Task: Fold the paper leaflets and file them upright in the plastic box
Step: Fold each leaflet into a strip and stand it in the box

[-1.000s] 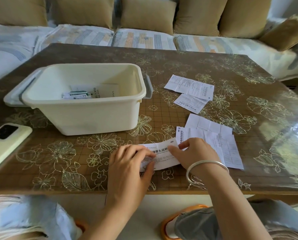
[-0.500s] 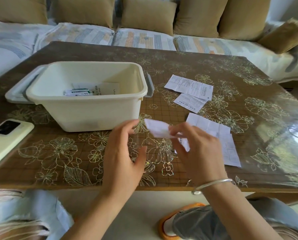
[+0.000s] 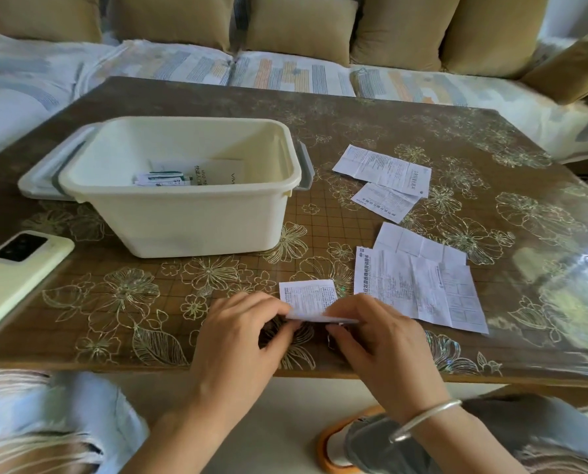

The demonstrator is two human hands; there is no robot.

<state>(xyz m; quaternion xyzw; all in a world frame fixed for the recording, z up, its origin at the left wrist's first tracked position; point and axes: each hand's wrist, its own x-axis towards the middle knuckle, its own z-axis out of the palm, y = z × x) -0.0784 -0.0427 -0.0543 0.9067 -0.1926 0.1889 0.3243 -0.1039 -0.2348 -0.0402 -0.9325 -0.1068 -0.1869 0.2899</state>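
A small printed leaflet (image 3: 309, 297) is held between both hands near the table's front edge, its near edge folded over. My left hand (image 3: 241, 331) pinches its left side and my right hand (image 3: 378, 340) pinches the folded edge on the right. The cream plastic box (image 3: 196, 213) stands at the left centre, with several folded leaflets (image 3: 162, 177) and a white booklet (image 3: 217, 172) inside. Unfolded leaflets lie to the right: an overlapping pair close by (image 3: 419, 285) and two farther back (image 3: 385, 169), (image 3: 383, 201).
A pale green phone (image 3: 15, 268) lies camera side up at the left edge. The box's lid (image 3: 46, 169) lies under and behind the box. The brown table (image 3: 491, 200) has a glossy flowered cover. A sofa with cushions (image 3: 285, 70) runs behind it.
The leaflet was pressed flat a second ago, then lifted in my right hand. Now both hands hold it low over the table, with its near edge folded over.
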